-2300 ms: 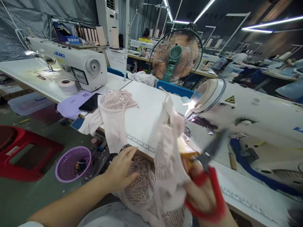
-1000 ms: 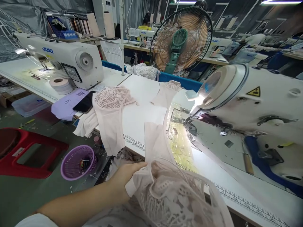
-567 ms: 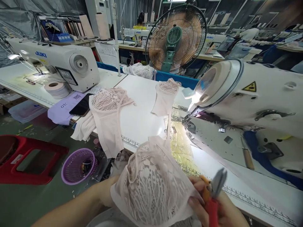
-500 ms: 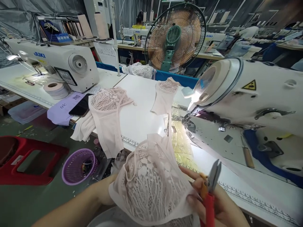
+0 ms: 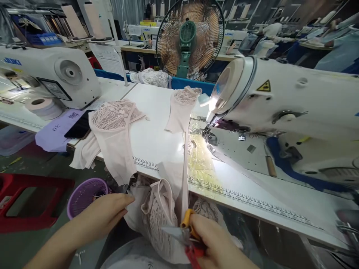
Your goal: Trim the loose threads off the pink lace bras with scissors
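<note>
My left hand [image 5: 104, 216] pinches the edge of a pale pink lace garment [image 5: 160, 218] that hangs off the front of the white sewing table [image 5: 157, 138]. My right hand [image 5: 214, 244] is closed on red-handled thread snips [image 5: 185, 237], their blades pointing left against the lace. A narrow pink strap [image 5: 184, 164] runs up from the garment toward the presser foot of the white sewing machine [image 5: 283, 112]. Another lace piece [image 5: 181, 106] lies behind the needle, and a further one [image 5: 113, 129] drapes over the table's left edge.
A second JUKI sewing machine [image 5: 53, 76], a tape roll [image 5: 42, 107], a phone [image 5: 80, 130] and a purple sheet [image 5: 53, 132] sit at left. A purple basket [image 5: 85, 194] and red stool [image 5: 25, 201] stand on the floor. A fan [image 5: 189, 39] stands behind the table.
The lace garment has dropped from held up in front of me to below the table edge. My right hand with the snips moved down and left, blades now pointing left. The view swung right.
</note>
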`<state>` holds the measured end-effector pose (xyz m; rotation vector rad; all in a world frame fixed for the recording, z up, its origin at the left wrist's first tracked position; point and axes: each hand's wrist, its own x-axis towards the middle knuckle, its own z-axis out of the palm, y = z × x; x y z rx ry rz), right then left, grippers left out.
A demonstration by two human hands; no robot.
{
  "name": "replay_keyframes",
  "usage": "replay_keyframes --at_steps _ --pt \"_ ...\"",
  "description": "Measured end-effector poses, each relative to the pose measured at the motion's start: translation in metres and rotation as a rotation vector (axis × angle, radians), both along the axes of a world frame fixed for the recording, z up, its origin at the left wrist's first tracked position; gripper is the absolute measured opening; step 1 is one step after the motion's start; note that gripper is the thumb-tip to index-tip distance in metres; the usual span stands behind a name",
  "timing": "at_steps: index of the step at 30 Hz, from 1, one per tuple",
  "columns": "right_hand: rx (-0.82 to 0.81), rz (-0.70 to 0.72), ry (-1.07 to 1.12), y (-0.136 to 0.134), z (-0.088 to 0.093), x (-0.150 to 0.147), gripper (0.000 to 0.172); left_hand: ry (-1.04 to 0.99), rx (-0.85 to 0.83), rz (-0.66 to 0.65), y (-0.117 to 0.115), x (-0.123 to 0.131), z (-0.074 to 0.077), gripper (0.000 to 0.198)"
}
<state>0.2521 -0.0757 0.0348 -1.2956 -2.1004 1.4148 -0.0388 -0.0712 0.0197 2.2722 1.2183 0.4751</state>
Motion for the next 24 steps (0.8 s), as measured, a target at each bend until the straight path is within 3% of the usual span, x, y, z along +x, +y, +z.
replay_keyframes --at_steps 4,8,10,12,14,17,21,24 --pt "-0.017 0.162 0.025 -0.003 -0.012 -0.029 0.036 -0.079 0.268 -0.185 -0.012 0.036 0.026 0.048" --pt "-0.072 0.251 -0.022 -0.004 -0.002 -0.033 0.029 -0.141 0.169 -0.27 -0.016 0.057 0.025 0.035" --pt "-0.096 0.25 -0.024 -0.008 0.011 -0.021 0.016 -0.151 0.057 -0.338 -0.017 0.05 0.023 0.032" --pt "-0.055 0.154 -0.044 -0.012 0.022 -0.006 0.006 -0.178 -0.039 -0.37 -0.017 0.033 0.023 0.027" --pt "-0.011 0.139 -0.061 -0.012 0.027 0.007 0.008 -0.2 -0.126 -0.344 -0.016 0.014 0.022 0.027" --pt "0.07 0.217 -0.109 0.0 0.024 0.019 0.006 -0.226 -0.318 -0.269 -0.011 -0.01 0.015 0.032" --pt "0.082 0.242 -0.195 0.029 0.013 0.023 0.021 -0.256 -0.577 -0.167 0.001 -0.032 -0.007 0.037" --pt "0.084 0.211 -0.2 0.045 0.01 0.021 0.025 -0.176 -0.631 -0.116 0.013 -0.038 -0.022 0.037"
